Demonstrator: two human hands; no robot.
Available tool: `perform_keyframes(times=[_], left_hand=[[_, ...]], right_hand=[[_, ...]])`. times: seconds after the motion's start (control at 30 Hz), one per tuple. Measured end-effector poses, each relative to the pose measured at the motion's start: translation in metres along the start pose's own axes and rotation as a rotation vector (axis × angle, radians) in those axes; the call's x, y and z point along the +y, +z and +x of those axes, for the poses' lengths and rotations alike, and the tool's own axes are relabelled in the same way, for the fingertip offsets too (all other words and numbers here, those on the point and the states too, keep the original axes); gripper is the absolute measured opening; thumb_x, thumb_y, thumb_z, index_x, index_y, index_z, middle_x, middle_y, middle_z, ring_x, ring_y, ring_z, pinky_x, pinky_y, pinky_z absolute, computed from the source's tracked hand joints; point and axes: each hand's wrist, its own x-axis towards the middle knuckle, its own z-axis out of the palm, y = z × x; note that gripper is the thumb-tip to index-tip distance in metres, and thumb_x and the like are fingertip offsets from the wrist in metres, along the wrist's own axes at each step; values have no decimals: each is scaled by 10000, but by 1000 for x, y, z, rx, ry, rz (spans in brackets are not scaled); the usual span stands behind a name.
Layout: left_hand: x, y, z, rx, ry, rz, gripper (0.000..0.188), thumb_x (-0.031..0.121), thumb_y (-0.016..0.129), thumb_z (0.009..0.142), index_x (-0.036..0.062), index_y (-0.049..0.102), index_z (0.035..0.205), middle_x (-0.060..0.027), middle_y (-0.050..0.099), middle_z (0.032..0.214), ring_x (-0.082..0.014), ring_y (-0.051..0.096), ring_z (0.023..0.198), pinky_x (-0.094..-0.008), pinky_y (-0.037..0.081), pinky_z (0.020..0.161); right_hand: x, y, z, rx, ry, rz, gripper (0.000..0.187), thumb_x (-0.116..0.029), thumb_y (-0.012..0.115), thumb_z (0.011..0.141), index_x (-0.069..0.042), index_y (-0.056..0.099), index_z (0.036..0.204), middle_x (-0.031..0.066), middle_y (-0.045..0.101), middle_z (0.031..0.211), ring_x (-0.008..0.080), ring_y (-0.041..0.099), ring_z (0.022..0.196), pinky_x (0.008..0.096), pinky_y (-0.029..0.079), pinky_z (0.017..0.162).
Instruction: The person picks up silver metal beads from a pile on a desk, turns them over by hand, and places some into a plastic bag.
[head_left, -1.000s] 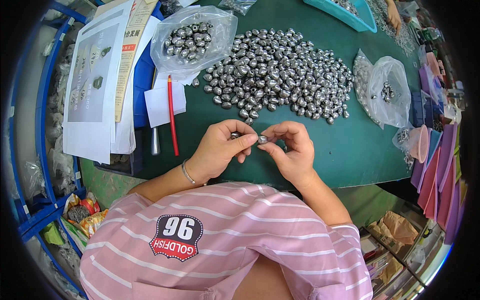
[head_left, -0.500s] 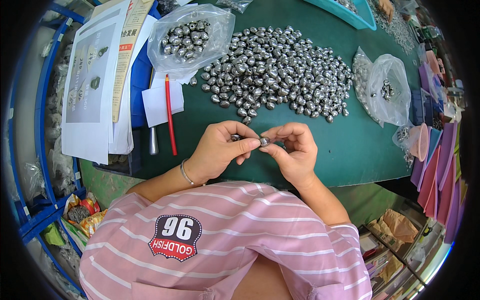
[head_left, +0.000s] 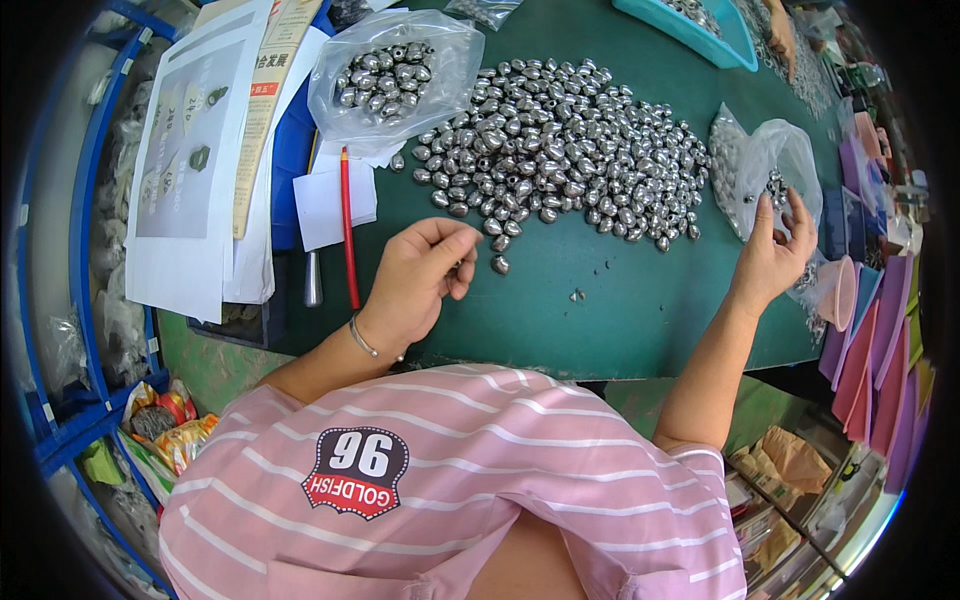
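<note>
My left hand (head_left: 418, 280) is closed in front of the bead pile, with a small part of a dark, shiny metal bead (head_left: 457, 268) showing among its curled fingers. A large heap of egg-shaped silvery metal beads (head_left: 570, 150) covers the middle of the table. One loose bead (head_left: 500, 265) lies at the heap's near edge, just beyond my left fingertips. My right hand (head_left: 775, 250) reaches to the mouth of a clear plastic bag (head_left: 800, 150) on the right, thumb and fingers apart. A few metal pieces (head_left: 777, 185) show inside that bag.
Another clear bag (head_left: 465, 75) of beads stands behind the heap on the left. Papers (head_left: 190, 170), a red pencil (head_left: 348, 230) and white slips (head_left: 335, 205) lie at left. A blue tray (head_left: 735, 40) sits far right, near another person's hand (head_left: 782, 40). Tiny bits (head_left: 577, 295) dot the green tabletop.
My hands have parted: the right went from the pinched bead to the right-hand bag, the left drew back slightly left. A bead now lies at the heap's near edge, and tiny bits appear on the tabletop.
</note>
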Motion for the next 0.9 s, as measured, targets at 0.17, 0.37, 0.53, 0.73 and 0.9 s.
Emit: perform_keyframes(times=[0.17, 0.37, 0.53, 0.73, 0.9], left_hand=[[1, -3, 4, 59, 47, -26, 138, 151, 574, 935, 18, 604, 956, -32, 589, 814, -97, 551, 646, -222, 423, 517], [-1, 2, 0, 5, 14, -8, 134, 137, 594, 923, 12, 597, 972, -32, 588, 801, -96, 549, 646, -215, 422, 519], [-8, 0, -1, -41, -38, 74, 133, 84, 609, 909, -14, 588, 997, -50, 588, 797, -99, 553, 649, -221, 441, 535], [-6, 12, -6, -138, -39, 137, 132, 73, 603, 915, -37, 599, 987, -70, 613, 827, -107, 565, 657, -223, 452, 538], [0, 14, -9, -178, -38, 141, 146, 89, 617, 909, -40, 617, 976, -57, 620, 797, -87, 565, 650, -207, 455, 537]], right_hand=[[-56, 20, -61, -683, -24, 297, 123, 13, 657, 771, -43, 660, 881, 100, 652, 867, 232, 625, 789, 298, 488, 696], [-109, 36, -114, -984, -335, 393, 203, -60, 727, 696, -44, 642, 879, 81, 617, 871, 285, 571, 795, 390, 453, 714], [-104, 31, -120, -960, -49, 621, 170, -10, 735, 703, -29, 637, 841, 84, 649, 874, 254, 617, 789, 342, 497, 693], [-101, 24, -122, -883, 253, 893, 193, 34, 765, 698, 1, 641, 843, 86, 671, 869, 161, 629, 759, 265, 507, 675], [-101, 21, -121, -883, 311, 964, 183, 29, 766, 706, 6, 648, 844, 92, 677, 882, 163, 633, 766, 267, 511, 679]])
